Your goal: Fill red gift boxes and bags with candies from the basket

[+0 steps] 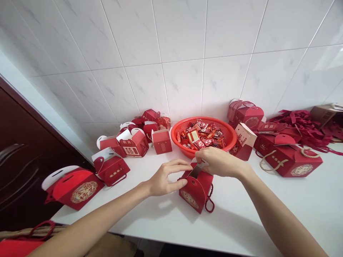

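A small red gift box [193, 192] with a gold emblem and a dark red cord stands on the white table in front of me, its top flaps raised and apart. My left hand [166, 177] grips the box from the left, thumb against the front flap and fingers along the top edge. My right hand [217, 160] reaches over the box, fingers bent in and closed at its back flap; the fingertips are partly hidden. Just behind is a red plastic basket [174, 127] of wrapped candies [205, 135].
Several red boxes, including a white-fronted one [132, 142] and one at the table's left edge [76, 185], stand on the left. More boxes [289, 157] are on the right, with dark red ribbons [293, 121] and a cardboard box [325, 116] behind. A tiled wall [182, 85] backs the table.
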